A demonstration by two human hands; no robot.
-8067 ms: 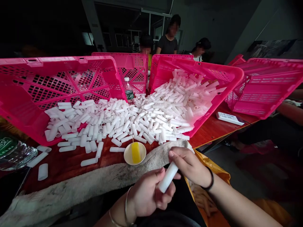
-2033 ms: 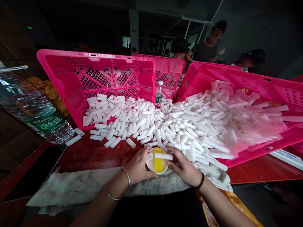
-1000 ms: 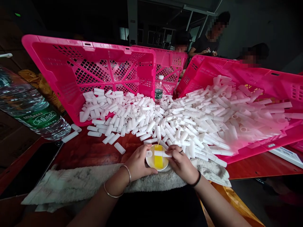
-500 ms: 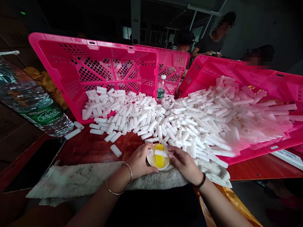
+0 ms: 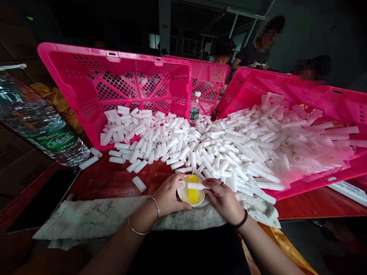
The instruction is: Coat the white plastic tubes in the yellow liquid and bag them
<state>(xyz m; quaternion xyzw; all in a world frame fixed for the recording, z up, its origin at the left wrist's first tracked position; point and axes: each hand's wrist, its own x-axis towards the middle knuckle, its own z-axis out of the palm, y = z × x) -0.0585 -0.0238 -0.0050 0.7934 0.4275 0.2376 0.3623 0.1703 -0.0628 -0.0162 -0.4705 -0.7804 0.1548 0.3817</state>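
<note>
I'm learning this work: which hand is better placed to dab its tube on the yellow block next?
Probably the right hand: its white tube crosses the yellow block in view, while the left hand holds a second tube left of it.

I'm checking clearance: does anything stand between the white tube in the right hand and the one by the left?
Nothing visible does: a narrow gap separates the white tube in the right hand from the other tube by the left hand. The yellow block and dish show behind them.
</note>
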